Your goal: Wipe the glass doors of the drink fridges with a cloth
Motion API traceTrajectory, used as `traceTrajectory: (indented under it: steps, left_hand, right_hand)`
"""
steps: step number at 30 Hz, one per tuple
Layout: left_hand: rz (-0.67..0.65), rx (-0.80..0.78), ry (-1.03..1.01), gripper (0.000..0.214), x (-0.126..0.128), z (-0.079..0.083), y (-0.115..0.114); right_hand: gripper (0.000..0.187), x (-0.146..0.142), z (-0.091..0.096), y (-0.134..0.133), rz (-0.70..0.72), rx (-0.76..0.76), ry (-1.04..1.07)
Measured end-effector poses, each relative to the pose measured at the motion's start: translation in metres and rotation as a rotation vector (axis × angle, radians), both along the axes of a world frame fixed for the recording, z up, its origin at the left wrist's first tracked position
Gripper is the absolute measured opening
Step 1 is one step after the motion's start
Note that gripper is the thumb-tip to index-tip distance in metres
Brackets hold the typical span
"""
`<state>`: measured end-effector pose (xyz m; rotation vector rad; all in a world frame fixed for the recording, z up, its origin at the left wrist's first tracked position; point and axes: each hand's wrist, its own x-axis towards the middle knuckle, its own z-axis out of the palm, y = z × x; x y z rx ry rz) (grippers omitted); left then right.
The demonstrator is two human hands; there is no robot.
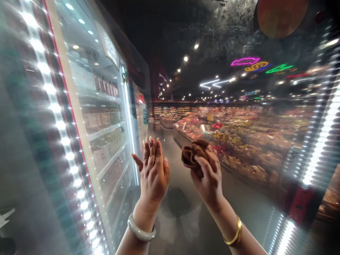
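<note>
My left hand [153, 172] is raised flat with its fingers stretched up and close together, pressed against or just before a glass door pane [186, 88]. It holds nothing. A pale bangle sits on that wrist. My right hand [208, 176] is closed around a crumpled brown cloth [193, 153], held against the same glass at about the same height. A gold bangle is on the right wrist. The glass reflects a dim figure below my hands.
A lit refrigerator cabinet [103, 120] with shelves of bottles stands at the left, edged by LED strips. Through or mirrored in the glass are shop aisles with produce displays [239, 138], neon signs and ceiling lights. Another LED strip [322, 131] runs down the right.
</note>
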<state>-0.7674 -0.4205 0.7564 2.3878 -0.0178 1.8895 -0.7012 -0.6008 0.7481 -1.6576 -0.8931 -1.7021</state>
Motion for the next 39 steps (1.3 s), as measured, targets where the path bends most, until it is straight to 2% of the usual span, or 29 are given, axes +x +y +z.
traceTrajectory:
  steps: [3, 5, 7, 9, 12, 13, 15, 17, 19, 21, 24, 26, 28, 31, 33, 35, 37, 39]
  left_hand:
    - [-0.004, -0.022, 0.005, 0.075, -0.004, -0.001, 0.003]
    - [-0.021, -0.026, -0.001, 0.074, -0.006, -0.002, 0.006]
    - [-0.029, -0.014, -0.026, 0.074, -0.008, -0.004, 0.01]
    - [-0.023, -0.003, -0.031, 0.075, -0.01, -0.006, 0.017]
    - [-0.019, 0.006, -0.006, 0.076, -0.015, -0.008, 0.028]
    - [-0.025, 0.01, 0.002, 0.076, -0.016, -0.008, 0.031]
    - [-0.036, 0.01, 0.012, 0.077, -0.02, -0.007, 0.033]
    - [-0.035, 0.008, 0.01, 0.077, -0.022, -0.005, 0.034]
    - [-0.028, 0.011, -0.004, 0.077, -0.023, -0.005, 0.037]
    - [-0.029, 0.02, -0.021, 0.077, -0.023, -0.007, 0.043]
    - [-0.031, 0.021, -0.028, 0.077, -0.026, -0.01, 0.055]
    - [-0.027, 0.018, -0.017, 0.077, -0.028, -0.012, 0.062]
    - [-0.027, 0.016, -0.006, 0.076, -0.031, -0.011, 0.067]
    - [-0.024, 0.006, -0.019, 0.076, -0.034, -0.01, 0.07]
    - [-0.027, 0.003, -0.036, 0.077, -0.035, -0.011, 0.073]
    - [-0.034, 0.003, -0.057, 0.078, -0.037, -0.013, 0.077]
    - [-0.03, -0.003, -0.069, 0.079, -0.039, -0.018, 0.083]
    - [-0.013, -0.012, -0.053, 0.079, -0.042, -0.021, 0.087]
  right_hand:
    - [0.042, 0.001, 0.034, 0.014, -0.008, 0.116, -0.013]
    - [0.042, -0.007, 0.047, 0.033, -0.011, 0.072, -0.011]
    - [0.041, -0.017, 0.042, 0.048, 0.004, -0.051, -0.01]
    - [0.042, -0.024, 0.022, 0.053, 0.034, -0.176, -0.011]
    - [0.038, -0.024, -0.001, 0.043, 0.062, -0.179, 0.002]
    - [0.036, -0.022, 0.0, 0.04, 0.06, -0.139, 0.011]
    - [0.037, -0.018, 0.015, 0.04, 0.059, -0.045, 0.022]
    - [0.04, -0.019, 0.038, 0.051, 0.064, 0.016, 0.017]
    - [0.04, -0.025, 0.051, 0.067, 0.068, 0.014, 0.008]
    - [0.037, -0.034, 0.046, 0.081, 0.083, -0.082, 0.002]
    - [0.033, -0.04, 0.016, 0.083, 0.113, -0.266, 0.006]
    - [0.032, -0.038, 0.008, 0.076, 0.113, -0.262, 0.01]
    - [0.035, -0.033, 0.02, 0.074, 0.106, -0.174, 0.008]
    - [0.042, -0.032, 0.06, 0.089, 0.099, -0.066, 0.0]
    - [0.04, -0.038, 0.075, 0.106, 0.1, -0.097, -0.009]
    - [0.038, -0.045, 0.07, 0.117, 0.119, -0.23, -0.02]
    - [0.037, -0.049, 0.051, 0.116, 0.138, -0.38, -0.026]
    - [0.036, -0.047, 0.039, 0.105, 0.135, -0.413, -0.027]
